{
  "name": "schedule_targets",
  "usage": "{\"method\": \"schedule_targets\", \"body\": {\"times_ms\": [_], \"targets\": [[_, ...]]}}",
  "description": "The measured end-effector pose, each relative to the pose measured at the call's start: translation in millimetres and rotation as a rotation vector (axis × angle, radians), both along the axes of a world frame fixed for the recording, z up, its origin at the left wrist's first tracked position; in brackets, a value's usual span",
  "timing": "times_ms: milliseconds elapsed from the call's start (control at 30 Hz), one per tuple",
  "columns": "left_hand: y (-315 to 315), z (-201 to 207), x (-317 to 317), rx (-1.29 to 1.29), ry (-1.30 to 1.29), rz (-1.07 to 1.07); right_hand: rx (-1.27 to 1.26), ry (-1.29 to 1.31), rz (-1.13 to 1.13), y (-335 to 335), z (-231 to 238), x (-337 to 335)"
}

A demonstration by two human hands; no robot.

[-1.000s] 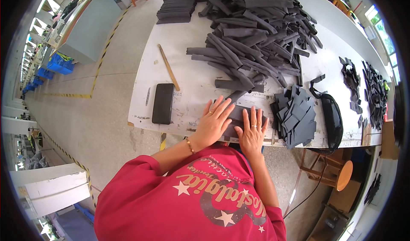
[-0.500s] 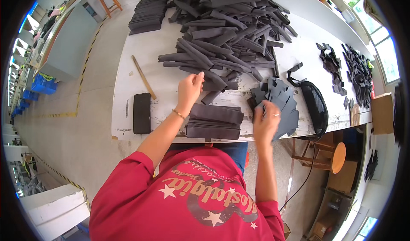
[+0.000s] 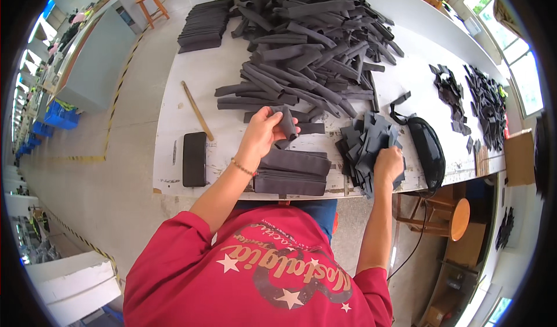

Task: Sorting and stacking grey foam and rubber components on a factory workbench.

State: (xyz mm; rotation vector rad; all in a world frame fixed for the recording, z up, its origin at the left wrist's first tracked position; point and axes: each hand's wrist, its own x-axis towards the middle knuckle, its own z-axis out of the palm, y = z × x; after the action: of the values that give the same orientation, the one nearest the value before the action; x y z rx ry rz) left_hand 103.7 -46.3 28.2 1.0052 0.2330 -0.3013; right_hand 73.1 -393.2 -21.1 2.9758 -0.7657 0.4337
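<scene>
1. Your left hand (image 3: pixel 264 131) is over the white surface (image 3: pixel 227 123), fingers closed on a dark grey fabric strip (image 3: pixel 288 124).
2. Your right hand (image 3: pixel 389 164) is at the right side of a loose pile of flat dark grey pieces (image 3: pixel 361 144); its fingers are bent, though whether they grip one I cannot tell.
3. Between your forearms, near the front edge, lies a stack of folded dark strips (image 3: pixel 292 183).
4. Beyond your hands spreads a large heap of dark strips (image 3: pixel 325 57).
</scene>
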Motion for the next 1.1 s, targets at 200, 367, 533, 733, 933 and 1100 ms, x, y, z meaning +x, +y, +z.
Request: {"method": "schedule_targets", "body": {"times_ms": [200,367,533,733,933,1100], "targets": [[8,52,-29,-0.100,-0.432,0.132,0.243,-0.554,0.367,51,64,-12],[10,11,-5,-0.172,-0.114,0.255,1.119,-0.316,0.661,116,69,-30],[12,-1,-6,-0.207,0.006,0.230,0.999,-0.152,0.768,164,77,-59],[18,4,-12,-0.256,-0.041,0.094,0.914,-0.223,0.886,165,77,-57],[15,15,-18,-0.263,0.017,0.058,1.073,-0.281,0.743,167,87,-62],[10,23,-18,-0.223,0.018,0.053,0.993,-0.249,0.753,161,89,-64]]}}
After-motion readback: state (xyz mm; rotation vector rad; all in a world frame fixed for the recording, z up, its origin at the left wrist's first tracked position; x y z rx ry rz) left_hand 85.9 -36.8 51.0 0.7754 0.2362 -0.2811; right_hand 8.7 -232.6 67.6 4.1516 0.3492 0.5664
